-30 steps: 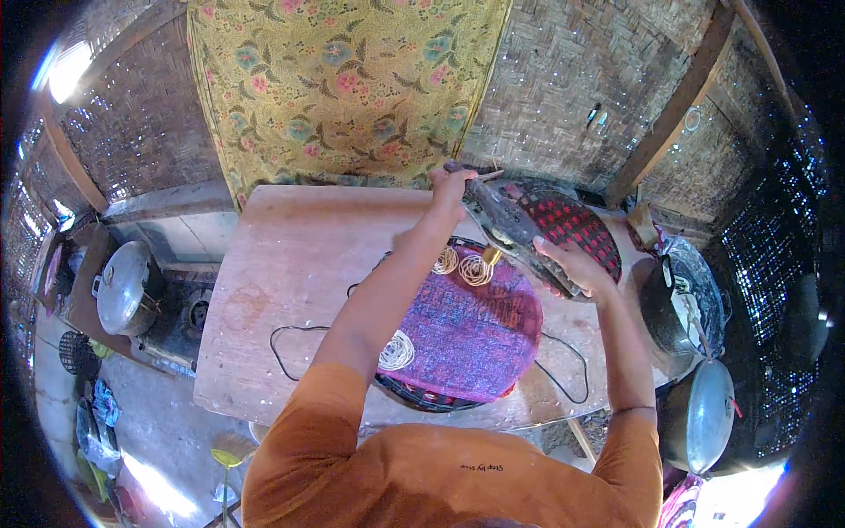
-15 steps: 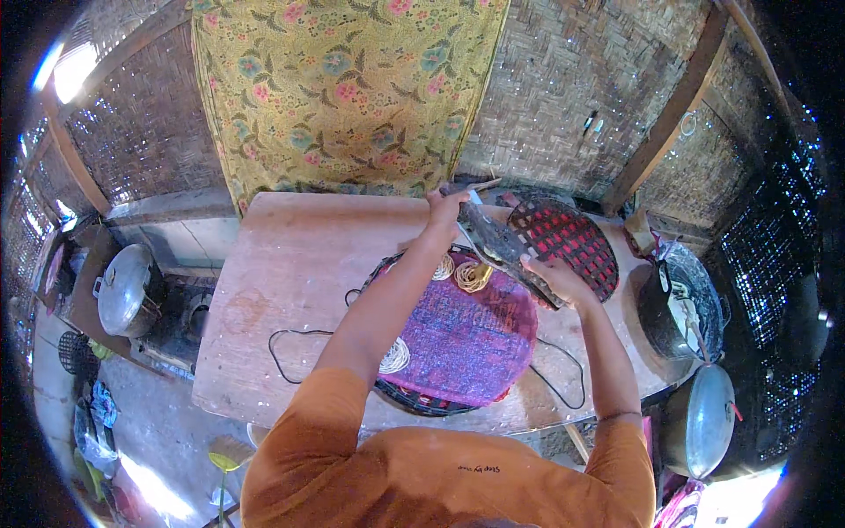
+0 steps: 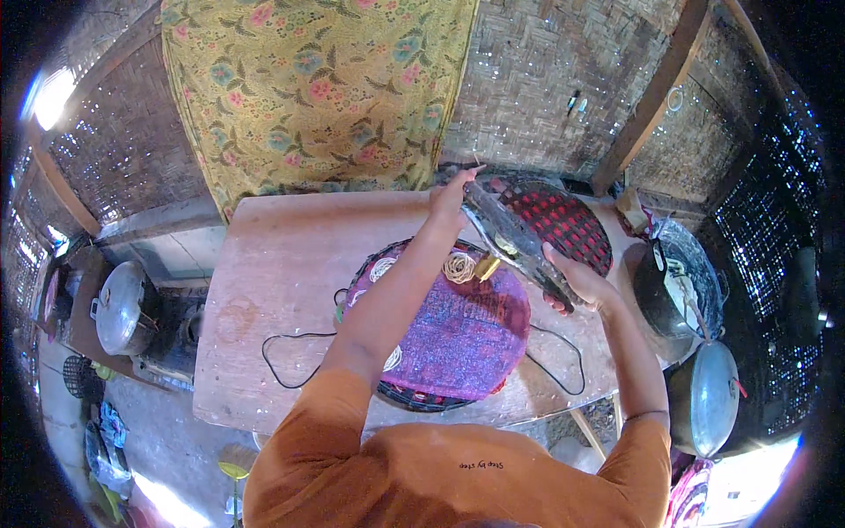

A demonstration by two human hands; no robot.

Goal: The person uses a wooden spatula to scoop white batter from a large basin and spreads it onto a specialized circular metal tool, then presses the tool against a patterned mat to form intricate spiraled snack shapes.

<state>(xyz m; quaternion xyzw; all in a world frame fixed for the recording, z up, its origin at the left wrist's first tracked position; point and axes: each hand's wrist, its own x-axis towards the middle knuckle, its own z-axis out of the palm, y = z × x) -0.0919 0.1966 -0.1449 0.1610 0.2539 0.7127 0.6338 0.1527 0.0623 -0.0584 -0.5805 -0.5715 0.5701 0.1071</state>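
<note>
Both hands hold a long dark tool tilted over the table, with a gold-coloured tube sticking out of its underside. My left hand is closed round its far end, and my right hand grips the near right end. Below it lies a round woven tray covered with a purple patterned cloth. On the cloth rest several coils of thin pale strands; one coil sits beside the tube. My left forearm partly hides other coils.
Behind the tool is a round red-and-black woven tray. A dark cord loops out beside the cloth-covered tray on the wooden table. Pots stand on both sides, including a lidded metal pot at left and a basin at right.
The tool has turned slightly, so more of its gold-coloured tube and edge shows. My right hand has shifted a little right and down. The whole view has moved slightly.
</note>
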